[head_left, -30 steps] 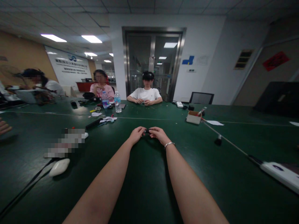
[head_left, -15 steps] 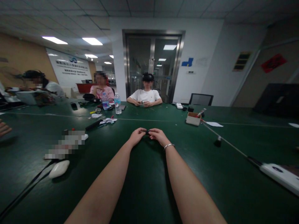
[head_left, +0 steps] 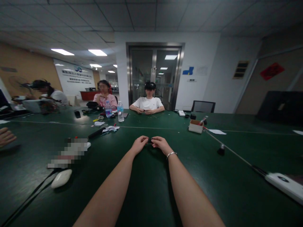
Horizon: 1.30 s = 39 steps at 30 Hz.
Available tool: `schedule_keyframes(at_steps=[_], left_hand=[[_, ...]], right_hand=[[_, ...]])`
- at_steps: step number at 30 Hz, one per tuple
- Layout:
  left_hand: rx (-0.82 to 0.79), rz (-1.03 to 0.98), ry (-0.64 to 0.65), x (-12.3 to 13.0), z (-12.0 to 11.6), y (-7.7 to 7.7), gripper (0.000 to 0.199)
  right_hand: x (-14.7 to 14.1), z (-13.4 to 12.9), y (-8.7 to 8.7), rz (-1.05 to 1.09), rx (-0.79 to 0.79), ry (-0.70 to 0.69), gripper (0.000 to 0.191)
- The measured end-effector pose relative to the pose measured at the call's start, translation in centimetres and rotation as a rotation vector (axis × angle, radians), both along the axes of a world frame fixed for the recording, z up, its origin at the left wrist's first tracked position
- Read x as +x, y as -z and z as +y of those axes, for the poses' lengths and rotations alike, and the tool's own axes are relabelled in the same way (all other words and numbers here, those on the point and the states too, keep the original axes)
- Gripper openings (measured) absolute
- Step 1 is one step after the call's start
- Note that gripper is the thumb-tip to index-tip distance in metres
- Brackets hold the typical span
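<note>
A small black object (head_left: 150, 140) is held between my two hands, just above the green table (head_left: 151, 189) or resting on it. My left hand (head_left: 140, 144) pinches its left end with the fingertips. From the other side, my right hand (head_left: 162, 144) grips the right end between thumb and fingers. A silver bracelet (head_left: 171, 154) circles my right wrist. The object's details are too small and dark to make out.
On the left lie a white mouse-shaped object (head_left: 61, 178) and a black strap; another person's hand (head_left: 7, 137) is at the edge. Bottles (head_left: 120, 112) stand farther back. A small box (head_left: 196, 126), a cable and a white power strip (head_left: 284, 186) are on the right. Three people sit beyond.
The view has tilted up a little, so everything sits lower in the picture. Both my hands keep hold of the black object. The other person's hand at left shows more.
</note>
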<state>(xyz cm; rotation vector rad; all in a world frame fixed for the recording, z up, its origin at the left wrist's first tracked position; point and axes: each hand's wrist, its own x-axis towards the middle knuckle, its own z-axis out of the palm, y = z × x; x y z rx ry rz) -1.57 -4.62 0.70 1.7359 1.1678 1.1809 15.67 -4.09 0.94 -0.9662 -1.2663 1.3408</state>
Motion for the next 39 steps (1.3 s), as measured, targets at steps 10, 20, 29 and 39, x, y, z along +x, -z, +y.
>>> schedule_keyframes(at_steps=[10,20,29,39], left_hand=[[-0.015,0.023,-0.026,-0.04,0.18,0.07,0.037],[-0.011,0.006,-0.002,0.05,0.02,-0.1,0.032],[-0.03,-0.004,-0.002,0.16,-0.41,-0.47,0.029],[-0.003,0.033,-0.012,0.07,-0.27,-0.32,0.034]], right_hand=[[0.03,-0.02,0.04,-0.004,0.003,-0.012,0.019],[-0.01,0.07,0.07,0.002,-0.001,-0.006,0.018],[-0.05,-0.11,-0.13,-0.001,-0.009,-0.004,0.019],[0.02,0.15,0.12,0.002,0.004,0.0,0.017]])
